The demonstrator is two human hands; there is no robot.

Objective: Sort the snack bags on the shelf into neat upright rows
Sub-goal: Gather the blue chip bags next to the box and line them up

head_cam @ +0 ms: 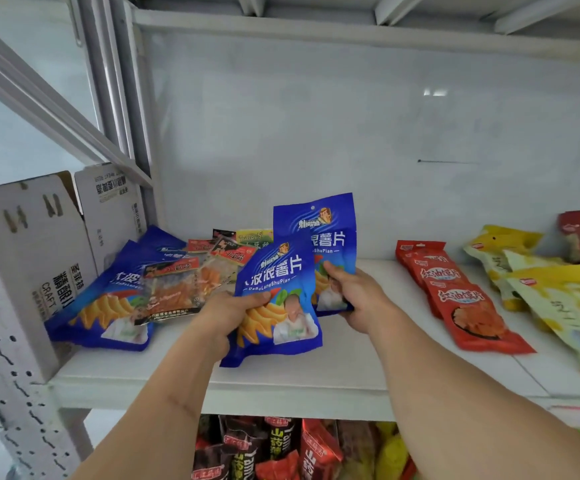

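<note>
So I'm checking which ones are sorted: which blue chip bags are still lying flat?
The blue chip bags piled at the shelf's left end, under clear-packed snacks; the other two blue bags are held.

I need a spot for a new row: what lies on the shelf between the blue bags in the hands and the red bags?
Bare white shelf only, between the held blue bags and the red bags, per the head view.

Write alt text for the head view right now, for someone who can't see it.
Two bare hands each hold a blue chip bag upright above a white shelf: the left hand grips the nearer bag, the right hand the farther bag. A jumbled pile of blue and clear snack bags lies to the left, with red bags and yellow bags lying flat to the right.
</note>
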